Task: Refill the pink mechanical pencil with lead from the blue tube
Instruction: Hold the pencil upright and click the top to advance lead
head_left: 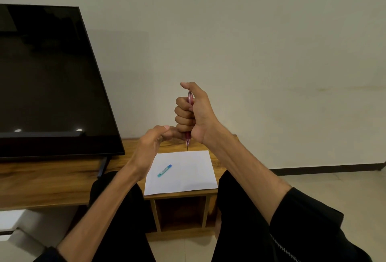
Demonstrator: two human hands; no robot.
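Black sleeves sit closest to the lens, bare forearms reaching up from them. Right hand (194,113) has its grip wrapped in a fist round the pink mechanical pencil (188,115), held upright, tip down just above the far edge of the white paper sheet (188,176), thumb up at the top end. Left hand (153,142) floats just beside it, fingers loosely curled, holding nothing. Blue lead tube (164,171) lies on the paper, on the wooden desk (52,180). Dark TV screen (48,78) stands to the left.
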